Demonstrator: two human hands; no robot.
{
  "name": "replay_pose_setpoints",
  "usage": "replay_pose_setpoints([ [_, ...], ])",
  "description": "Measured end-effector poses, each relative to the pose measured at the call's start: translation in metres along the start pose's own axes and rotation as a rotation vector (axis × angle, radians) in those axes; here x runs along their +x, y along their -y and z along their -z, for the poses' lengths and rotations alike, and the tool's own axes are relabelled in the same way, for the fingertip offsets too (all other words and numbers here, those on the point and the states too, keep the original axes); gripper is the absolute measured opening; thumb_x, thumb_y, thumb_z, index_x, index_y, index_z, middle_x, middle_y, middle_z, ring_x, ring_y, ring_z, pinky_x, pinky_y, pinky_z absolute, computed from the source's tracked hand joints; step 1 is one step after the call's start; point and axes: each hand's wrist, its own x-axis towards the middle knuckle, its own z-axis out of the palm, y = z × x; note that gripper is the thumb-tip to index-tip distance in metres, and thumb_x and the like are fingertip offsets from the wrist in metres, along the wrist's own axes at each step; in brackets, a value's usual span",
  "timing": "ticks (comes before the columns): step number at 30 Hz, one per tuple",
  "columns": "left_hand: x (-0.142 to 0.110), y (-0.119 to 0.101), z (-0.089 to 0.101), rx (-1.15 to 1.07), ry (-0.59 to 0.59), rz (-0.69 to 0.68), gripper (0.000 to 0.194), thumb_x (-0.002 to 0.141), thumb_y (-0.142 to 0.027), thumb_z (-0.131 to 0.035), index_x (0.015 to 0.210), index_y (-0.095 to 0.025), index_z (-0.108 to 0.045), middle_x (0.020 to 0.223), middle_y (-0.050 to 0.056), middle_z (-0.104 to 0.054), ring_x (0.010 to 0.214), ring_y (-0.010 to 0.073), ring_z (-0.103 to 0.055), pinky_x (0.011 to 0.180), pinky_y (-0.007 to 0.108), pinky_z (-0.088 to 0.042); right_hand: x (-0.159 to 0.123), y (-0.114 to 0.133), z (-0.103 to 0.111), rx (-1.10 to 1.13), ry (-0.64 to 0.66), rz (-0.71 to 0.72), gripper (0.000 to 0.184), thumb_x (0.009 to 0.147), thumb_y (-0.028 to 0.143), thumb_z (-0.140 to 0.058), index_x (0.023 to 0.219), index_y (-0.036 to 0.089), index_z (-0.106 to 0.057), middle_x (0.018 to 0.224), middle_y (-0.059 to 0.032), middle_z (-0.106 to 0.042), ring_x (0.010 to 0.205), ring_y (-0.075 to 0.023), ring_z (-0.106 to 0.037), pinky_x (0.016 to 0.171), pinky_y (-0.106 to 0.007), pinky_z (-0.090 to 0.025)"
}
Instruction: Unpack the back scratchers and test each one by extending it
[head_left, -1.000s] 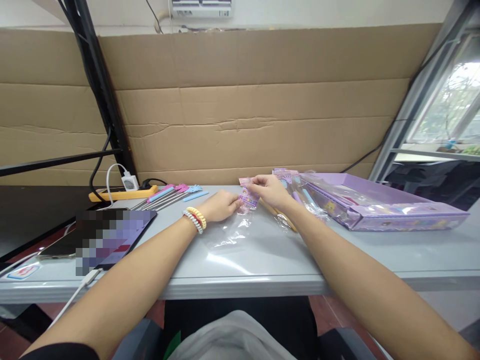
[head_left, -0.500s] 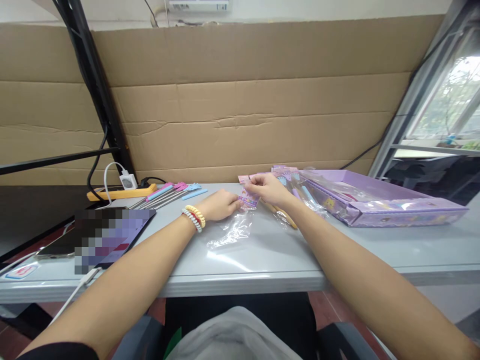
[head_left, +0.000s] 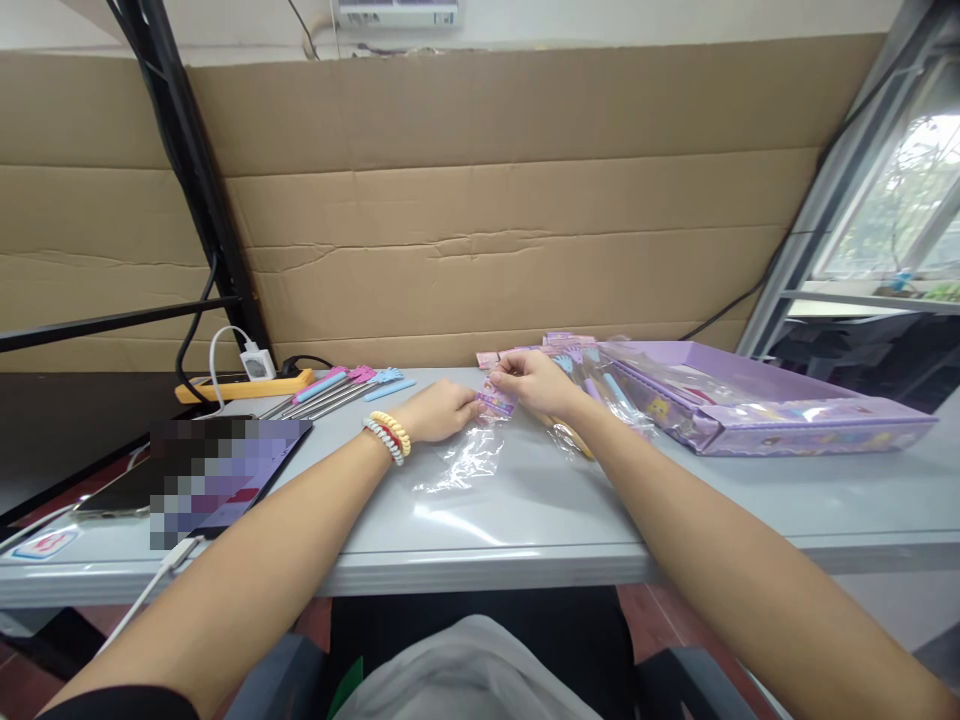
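Note:
A clear plastic bag (head_left: 466, 462) lies flattened on the table, its purple printed header card (head_left: 496, 402) at the far end. My left hand (head_left: 442, 410) is closed at the card's left edge, fingertips pinching it. From the other side, my right hand (head_left: 534, 382) pinches the upper part of the same card between thumb and forefinger. Just beyond and under my right hand are more packaged sticks, with blue and purple hand-shaped heads (head_left: 566, 364) and handles in clear wrapping. A yellow handle (head_left: 581, 446) pokes out below my right wrist.
Several loose telescopic back scratchers (head_left: 337, 390) with pink and blue heads lie at the left. Near them are a yellow power strip (head_left: 289, 383), a white charger (head_left: 257, 362) and a tablet (head_left: 255, 470). A purple printed box (head_left: 810, 430) stands at the right, before a cardboard wall (head_left: 510, 200).
Both hands stay on the header card. The fingers of my right hand have shifted very slightly on it; the bag lies almost as before.

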Motion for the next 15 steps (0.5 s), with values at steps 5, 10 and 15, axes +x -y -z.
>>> replay_pose_setpoints([
  [5, -0.0004, -0.0008, 0.0003, 0.03, -0.007, 0.014, 0.034, 0.087, -0.034, -0.036, 0.062, -0.017, -0.054, 0.053, 0.001, -0.052, 0.049, 0.0128, -0.042, 0.051, 0.027, -0.027, -0.0005, 0.0006, 0.0005, 0.013, 0.035, -0.019, 0.019, 0.068, 0.03, -0.055, 0.057, 0.016, -0.047, 0.057, 0.0034, -0.045, 0.055, -0.0086, -0.039, 0.053, -0.023, -0.03],
  [10, -0.0006, -0.0005, 0.0002, 0.035, -0.01, 0.025, 0.033, 0.087, -0.032, -0.036, 0.063, -0.017, -0.054, 0.055, 0.002, -0.054, 0.05, 0.0129, -0.043, 0.052, 0.027, -0.028, -0.0022, 0.0035, 0.0008, 0.01, 0.038, -0.006, 0.017, 0.067, 0.029, -0.058, 0.06, 0.016, -0.049, 0.057, 0.0032, -0.046, 0.056, -0.009, -0.041, 0.052, -0.023, -0.03],
  [15, -0.0004, -0.0001, 0.0003, 0.064, 0.008, 0.036, 0.033, 0.087, -0.033, -0.036, 0.066, -0.017, -0.056, 0.058, 0.002, -0.056, 0.052, 0.0132, -0.045, 0.052, 0.026, -0.028, -0.0023, 0.0025, 0.002, 0.012, 0.085, 0.04, 0.019, 0.067, 0.031, -0.059, 0.059, 0.016, -0.049, 0.059, 0.0028, -0.047, 0.058, -0.0092, -0.042, 0.054, -0.023, -0.032],
])
